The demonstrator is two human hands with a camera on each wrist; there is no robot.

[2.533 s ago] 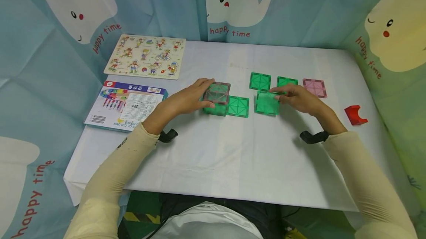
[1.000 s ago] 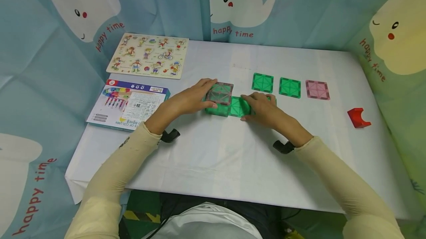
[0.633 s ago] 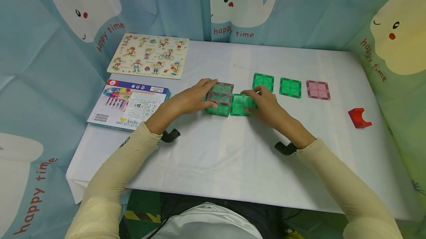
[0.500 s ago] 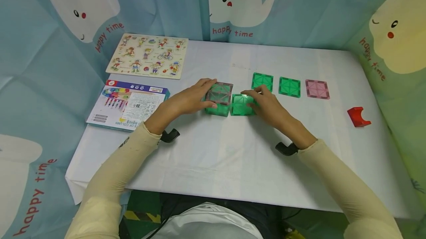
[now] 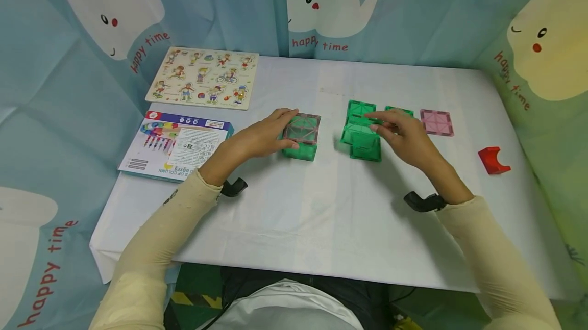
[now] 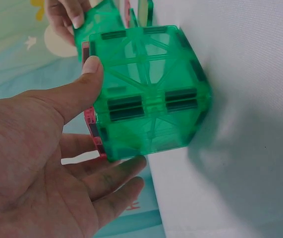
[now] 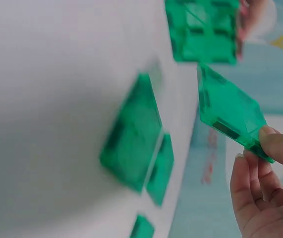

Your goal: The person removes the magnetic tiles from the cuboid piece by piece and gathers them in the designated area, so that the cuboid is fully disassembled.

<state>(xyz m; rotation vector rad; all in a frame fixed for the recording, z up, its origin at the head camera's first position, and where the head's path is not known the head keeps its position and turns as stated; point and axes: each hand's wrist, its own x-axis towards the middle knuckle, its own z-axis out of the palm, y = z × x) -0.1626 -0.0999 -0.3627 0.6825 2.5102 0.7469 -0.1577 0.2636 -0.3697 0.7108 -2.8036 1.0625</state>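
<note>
At the middle of the table my left hand grips a small box of green magnetic tiles, with a pink-edged tile on top. In the left wrist view the thumb lies on one side of the box and the fingers curl round another. My right hand pinches a single green magnetic tile by one edge, tilted and above the table. Under it, partly covered in the head view, a second green tile lies flat. The held tile and the box are apart.
Beyond the right hand lie two green tiles, one partly overlapped, the other half hidden, and a pink tile. A red arch block is farther right. On the left are a picture board and a printed box.
The right hand has lifted the green tile that lay beside the box and carried it rightward, over the other flat tile. The left hand has stayed on the box.
</note>
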